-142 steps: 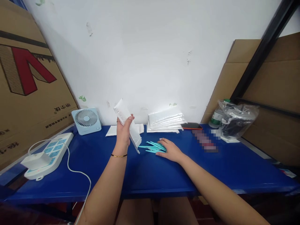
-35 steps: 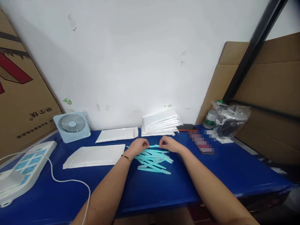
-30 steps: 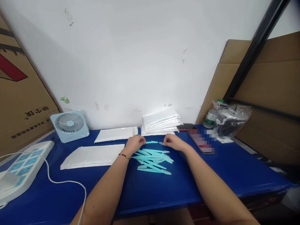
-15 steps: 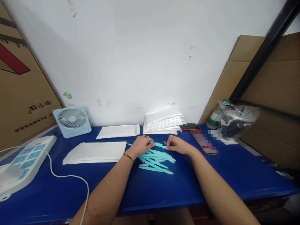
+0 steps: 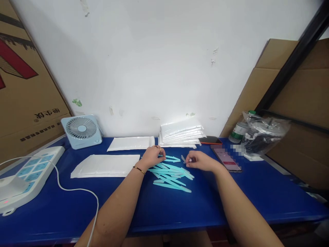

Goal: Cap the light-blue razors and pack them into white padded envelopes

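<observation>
Several slim turquoise sticks (image 5: pixel 171 176), shaped like eyebrow razors with paler ends, lie in a loose pile on the blue table (image 5: pixel 180 211). My left hand (image 5: pixel 153 157) is at the pile's upper left, its fingers closed on the near end of a turquoise stick (image 5: pixel 172 158) that points right. Just right of that stick's tip, my right hand (image 5: pixel 199 160) pinches a small whitish piece (image 5: pixel 190 160). Beside those fingertips shows a thin translucent sliver (image 5: pixel 183 158); whether it is held or lying there I cannot tell.
White padded envelopes lie left of the pile, one nearer (image 5: pixel 105 166) and one farther (image 5: pixel 130 143). An envelope stack (image 5: pixel 181 132) stands by the wall. A fan (image 5: pixel 81 131), power strip (image 5: pixel 33 175) and cable are left; phones (image 5: pixel 227 157), a bottle (image 5: pixel 236 133) and a bagged item (image 5: pixel 264 133) are right.
My right hand has drawn away to the right from the stick's tip, with the small whitish piece now showing in its fingers. My left hand has stayed near the pile's upper left.
</observation>
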Demonstrator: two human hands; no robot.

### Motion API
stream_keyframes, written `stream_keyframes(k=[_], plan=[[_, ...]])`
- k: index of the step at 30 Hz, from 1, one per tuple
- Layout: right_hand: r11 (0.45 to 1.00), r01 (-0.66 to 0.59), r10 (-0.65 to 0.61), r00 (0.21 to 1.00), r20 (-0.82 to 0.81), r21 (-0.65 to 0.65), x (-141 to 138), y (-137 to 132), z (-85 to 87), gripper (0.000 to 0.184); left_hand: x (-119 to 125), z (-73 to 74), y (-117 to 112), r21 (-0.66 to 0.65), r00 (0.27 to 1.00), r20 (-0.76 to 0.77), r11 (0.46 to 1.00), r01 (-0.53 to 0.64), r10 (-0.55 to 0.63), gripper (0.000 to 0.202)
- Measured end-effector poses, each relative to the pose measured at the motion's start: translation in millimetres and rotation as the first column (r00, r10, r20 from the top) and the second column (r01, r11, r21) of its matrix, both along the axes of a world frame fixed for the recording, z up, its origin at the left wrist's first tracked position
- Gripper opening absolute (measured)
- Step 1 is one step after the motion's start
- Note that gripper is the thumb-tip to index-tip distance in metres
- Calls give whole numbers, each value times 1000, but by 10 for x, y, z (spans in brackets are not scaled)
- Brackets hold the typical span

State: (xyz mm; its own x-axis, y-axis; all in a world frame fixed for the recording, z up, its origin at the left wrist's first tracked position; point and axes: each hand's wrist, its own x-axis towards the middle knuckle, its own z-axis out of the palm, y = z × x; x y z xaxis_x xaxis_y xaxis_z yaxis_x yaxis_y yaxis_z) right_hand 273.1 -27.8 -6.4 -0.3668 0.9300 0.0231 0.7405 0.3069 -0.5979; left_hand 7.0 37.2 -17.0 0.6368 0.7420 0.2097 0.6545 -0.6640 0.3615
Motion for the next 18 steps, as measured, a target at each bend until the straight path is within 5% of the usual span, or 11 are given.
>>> stream_keyframes(k=[3, 8, 13, 18], plan=[[993, -31, 37, 998, 52, -110, -114, -53, -10, 21, -13, 6, -29, -166, 997, -29, 984, 64, -70, 27], [997, -36, 43, 994, 103, -64, -205, -41, -68, 10, -31, 38, -101, -336, 991, -54, 937, 97, -121, 34], [997, -22, 18, 998, 64, 72, -205, -26, -57, 9, 20, 49, -156, -238, 989, -24, 962, 134, -144, 31], [997, 49, -47, 998, -42, 57, -181, -9, -27, 15, 45, 58, -107, -64, 996, -45, 995, 80, -83, 28]])
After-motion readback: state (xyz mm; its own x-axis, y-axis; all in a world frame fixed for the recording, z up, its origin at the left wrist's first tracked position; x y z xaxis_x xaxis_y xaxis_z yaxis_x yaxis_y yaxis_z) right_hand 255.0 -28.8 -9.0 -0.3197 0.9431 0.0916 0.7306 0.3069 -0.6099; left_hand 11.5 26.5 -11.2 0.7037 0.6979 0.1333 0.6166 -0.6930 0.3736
